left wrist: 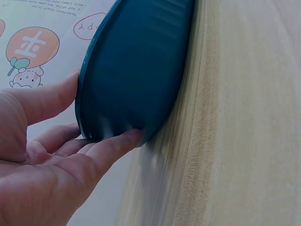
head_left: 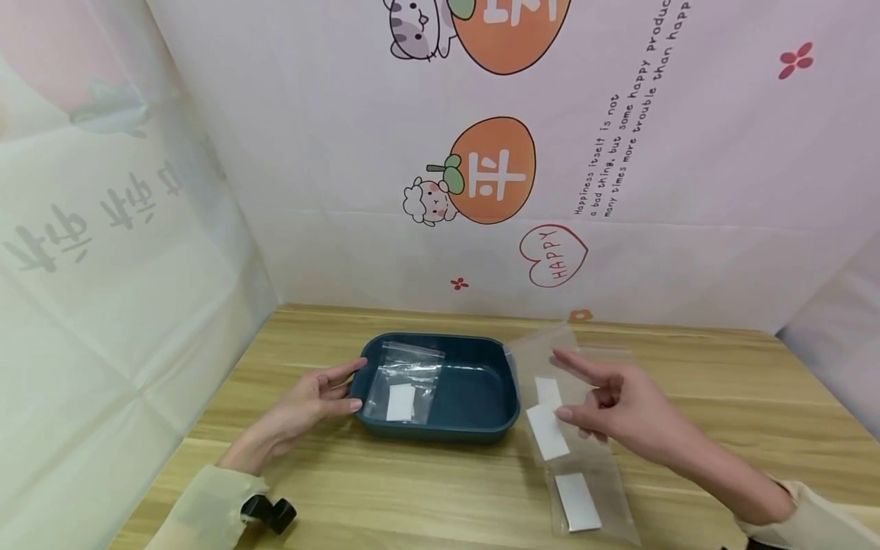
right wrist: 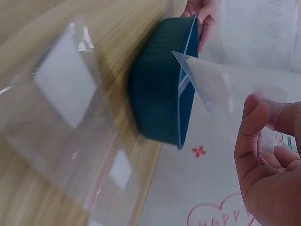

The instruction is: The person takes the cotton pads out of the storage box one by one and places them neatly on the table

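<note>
A dark blue rectangular tub (head_left: 474, 393) stands on the table, with a clear zip bag (head_left: 406, 382) holding a white card inside its left end. My left hand (head_left: 319, 397) grips that end, thumb and fingers spread across the outer wall; in the left wrist view the fingertips press the tub (left wrist: 131, 70). Between thumb and fingers my right hand (head_left: 619, 405) pinches another clear zip bag (head_left: 539, 355) with a white card in it, raised beside the tub's right end. The right wrist view shows this bag (right wrist: 211, 87) overlapping the tub's rim.
More clear zip bags with white cards (head_left: 578, 502) lie on the wooden table (head_left: 412, 489) right of the tub, partly under my right hand. A printed cloth backdrop (head_left: 344, 267) rises behind the table's far edge. Another cloth (head_left: 172, 305) hangs at the left.
</note>
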Demonstrator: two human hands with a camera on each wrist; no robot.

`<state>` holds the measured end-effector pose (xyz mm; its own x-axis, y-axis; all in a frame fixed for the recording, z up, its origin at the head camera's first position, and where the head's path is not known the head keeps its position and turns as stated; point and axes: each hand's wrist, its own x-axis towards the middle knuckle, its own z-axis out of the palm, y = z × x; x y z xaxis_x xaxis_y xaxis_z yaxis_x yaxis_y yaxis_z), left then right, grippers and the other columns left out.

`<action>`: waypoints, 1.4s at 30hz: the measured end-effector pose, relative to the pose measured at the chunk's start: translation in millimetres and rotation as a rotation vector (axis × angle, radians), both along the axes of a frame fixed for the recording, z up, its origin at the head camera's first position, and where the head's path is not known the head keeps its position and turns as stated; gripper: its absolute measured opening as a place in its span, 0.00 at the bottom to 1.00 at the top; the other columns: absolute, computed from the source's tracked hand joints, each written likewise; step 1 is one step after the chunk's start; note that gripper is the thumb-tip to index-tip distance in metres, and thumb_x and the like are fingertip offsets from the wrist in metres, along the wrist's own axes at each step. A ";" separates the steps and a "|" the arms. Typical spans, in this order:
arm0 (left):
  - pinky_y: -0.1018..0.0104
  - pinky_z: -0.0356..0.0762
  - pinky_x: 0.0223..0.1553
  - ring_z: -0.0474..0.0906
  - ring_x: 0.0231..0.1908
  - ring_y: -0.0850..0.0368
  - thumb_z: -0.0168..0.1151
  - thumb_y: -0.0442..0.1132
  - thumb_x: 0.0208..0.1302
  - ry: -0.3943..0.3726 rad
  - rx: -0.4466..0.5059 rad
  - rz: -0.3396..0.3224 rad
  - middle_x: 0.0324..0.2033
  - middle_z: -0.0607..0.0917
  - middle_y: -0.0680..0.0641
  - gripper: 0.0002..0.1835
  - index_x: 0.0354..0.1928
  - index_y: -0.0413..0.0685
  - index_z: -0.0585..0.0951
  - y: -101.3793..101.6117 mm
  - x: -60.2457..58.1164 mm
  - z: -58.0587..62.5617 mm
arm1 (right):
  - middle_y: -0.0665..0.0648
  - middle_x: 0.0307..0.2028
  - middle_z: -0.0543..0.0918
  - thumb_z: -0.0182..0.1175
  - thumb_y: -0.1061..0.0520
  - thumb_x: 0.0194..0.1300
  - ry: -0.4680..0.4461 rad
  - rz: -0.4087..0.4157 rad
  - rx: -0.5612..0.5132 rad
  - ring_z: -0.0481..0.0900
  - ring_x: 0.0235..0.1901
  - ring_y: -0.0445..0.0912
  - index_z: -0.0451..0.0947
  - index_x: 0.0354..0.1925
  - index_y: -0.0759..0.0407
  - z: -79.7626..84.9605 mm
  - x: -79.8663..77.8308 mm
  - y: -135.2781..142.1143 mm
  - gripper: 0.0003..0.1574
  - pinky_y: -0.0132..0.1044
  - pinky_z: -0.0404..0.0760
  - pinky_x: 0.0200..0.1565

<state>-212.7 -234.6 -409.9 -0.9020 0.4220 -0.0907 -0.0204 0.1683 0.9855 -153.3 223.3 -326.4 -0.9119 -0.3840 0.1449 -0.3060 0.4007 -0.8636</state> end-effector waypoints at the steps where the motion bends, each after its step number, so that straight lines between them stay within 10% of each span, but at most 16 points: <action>1: 0.46 0.63 0.72 0.54 0.77 0.32 0.69 0.33 0.71 -0.001 0.001 -0.001 0.81 0.53 0.36 0.41 0.82 0.40 0.60 0.3 0.0 0.0 | 0.61 0.71 0.76 0.74 0.62 0.65 0.009 -0.008 -0.002 0.71 0.15 0.47 0.66 0.78 0.61 -2.4 2.6 5.1 0.48 0.37 0.70 0.16; 8: 0.45 0.63 0.72 0.55 0.76 0.32 0.68 0.32 0.71 0.000 -0.005 0.004 0.81 0.53 0.36 0.41 0.82 0.40 0.60 0.9 -0.2 0.0 | 0.34 0.60 0.83 0.72 0.65 0.67 0.047 -0.045 0.009 0.66 0.13 0.46 0.65 0.78 0.62 -21.9 20.1 43.3 0.47 0.38 0.65 0.13; 20: 0.46 0.63 0.72 0.55 0.76 0.31 0.69 0.31 0.70 0.000 0.005 0.004 0.81 0.52 0.35 0.42 0.81 0.39 0.60 -0.3 -1.2 -2.1 | 0.36 0.58 0.84 0.71 0.64 0.68 0.030 -0.144 0.115 0.69 0.14 0.44 0.66 0.79 0.58 -52.3 46.9 93.2 0.46 0.40 0.72 0.19; 25: 0.47 0.64 0.71 0.55 0.76 0.31 0.69 0.32 0.70 0.001 0.001 0.007 0.81 0.52 0.34 0.42 0.81 0.39 0.60 -0.2 -0.8 -1.2 | 0.44 0.29 0.81 0.71 0.63 0.69 0.022 -0.147 0.156 0.68 0.14 0.45 0.67 0.78 0.57 -67.1 50.5 105.5 0.44 0.29 0.76 0.28; 29: 0.48 0.66 0.71 0.55 0.76 0.31 0.69 0.31 0.70 -0.001 0.004 0.009 0.81 0.53 0.34 0.42 0.81 0.39 0.60 0.1 -0.7 -0.8 | 0.33 0.42 0.86 0.71 0.64 0.68 -0.004 -0.158 0.142 0.63 0.14 0.50 0.67 0.78 0.60 -76.6 53.1 111.1 0.45 0.22 0.74 0.41; 33: 0.50 0.66 0.70 0.55 0.76 0.31 0.69 0.31 0.70 -0.002 0.007 0.012 0.81 0.53 0.34 0.42 0.81 0.38 0.61 0.6 -1.0 -1.0 | 0.30 0.62 0.80 0.72 0.66 0.66 0.029 -0.169 0.122 0.60 0.14 0.47 0.68 0.76 0.63 -85.3 55.4 114.6 0.44 0.28 0.73 0.33; 42: 0.49 0.65 0.71 0.55 0.76 0.31 0.69 0.31 0.70 0.001 0.002 0.017 0.81 0.53 0.34 0.42 0.81 0.38 0.60 1.8 0.3 -0.5 | 0.55 0.15 0.69 0.69 0.65 0.70 -0.044 -0.141 0.124 0.65 0.13 0.39 0.66 0.69 0.15 -95.7 59.0 125.8 0.50 0.35 0.74 0.20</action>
<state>-212.3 -232.8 -410.4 -0.9093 0.4066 -0.0889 -0.0220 0.1662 0.9858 -94.3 349.1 -422.1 -0.9625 -0.2640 0.0628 -0.2017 0.5412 -0.8164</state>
